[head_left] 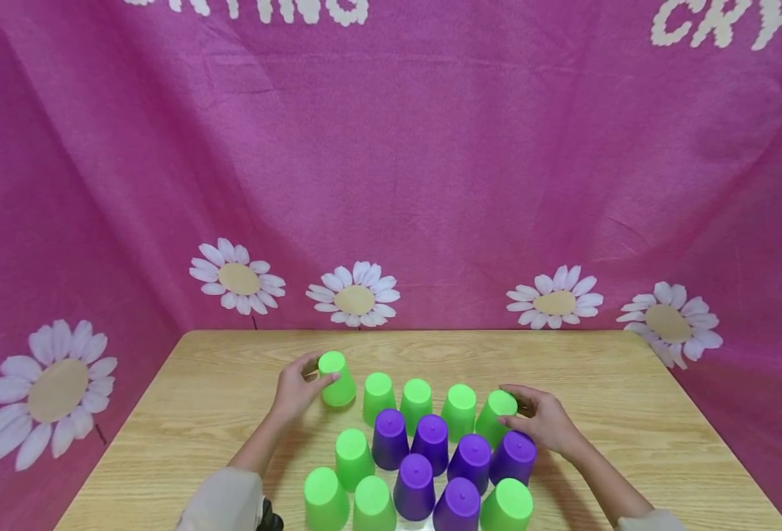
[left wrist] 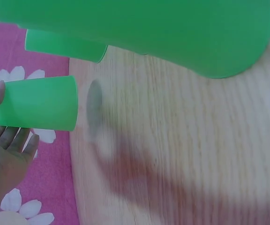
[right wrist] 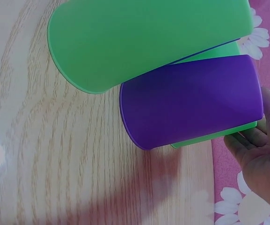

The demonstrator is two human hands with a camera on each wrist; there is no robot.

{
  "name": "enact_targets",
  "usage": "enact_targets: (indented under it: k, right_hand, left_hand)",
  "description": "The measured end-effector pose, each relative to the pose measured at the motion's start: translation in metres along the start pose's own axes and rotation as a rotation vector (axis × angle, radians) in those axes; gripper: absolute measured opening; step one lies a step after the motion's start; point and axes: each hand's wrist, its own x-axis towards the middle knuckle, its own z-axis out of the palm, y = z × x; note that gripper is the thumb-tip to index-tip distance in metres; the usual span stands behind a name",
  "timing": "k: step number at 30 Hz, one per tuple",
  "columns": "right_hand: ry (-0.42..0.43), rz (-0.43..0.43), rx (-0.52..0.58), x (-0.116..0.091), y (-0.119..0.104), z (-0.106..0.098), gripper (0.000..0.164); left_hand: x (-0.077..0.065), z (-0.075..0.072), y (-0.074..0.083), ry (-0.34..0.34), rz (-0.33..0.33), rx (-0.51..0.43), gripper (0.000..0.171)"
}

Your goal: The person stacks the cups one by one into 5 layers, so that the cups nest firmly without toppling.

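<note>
My left hand [head_left: 294, 389] holds an upside-down green cup [head_left: 338, 385] between thumb and fingers, left of the back row. In the left wrist view this cup's rim hangs above the table, its shadow apart from it. At the right end of the back row, my right hand [head_left: 545, 420] has thumb and fingers around another upturned green cup [head_left: 494, 419]. A purple cup [right wrist: 191, 103] mostly covers that cup in the right wrist view. Between the hands stand three more green cups, one being the middle cup [head_left: 416, 400].
Several purple cups [head_left: 430, 445] form a row in front of the green back row. Nearer stand more green cups [head_left: 325, 501] and purple ones, all upside down. The wooden table [head_left: 185, 413] ends at a pink cloth [head_left: 391, 184] with white flowers.
</note>
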Motion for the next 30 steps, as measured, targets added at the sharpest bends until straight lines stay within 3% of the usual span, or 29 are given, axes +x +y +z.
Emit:
enact_targets:
  k: [7, 15, 30]
  right_hand:
    - [-0.003, 0.012, 0.007, -0.001, 0.001, 0.0, 0.053]
    - [-0.002, -0.001, 0.001, -0.001, 0.001, 0.0, 0.053]
    - [-0.014, 0.01, -0.002, -0.001, -0.001, 0.0, 0.053]
  left_hand:
    - [0.009, 0.003, -0.002, -0.011, 0.008, 0.021, 0.046]
    - [0.02, 0.006, -0.001, 0.011, -0.018, -0.064, 0.042]
    - [0.022, 0.018, 0.001, -0.061, 0.034, 0.021, 0.041]
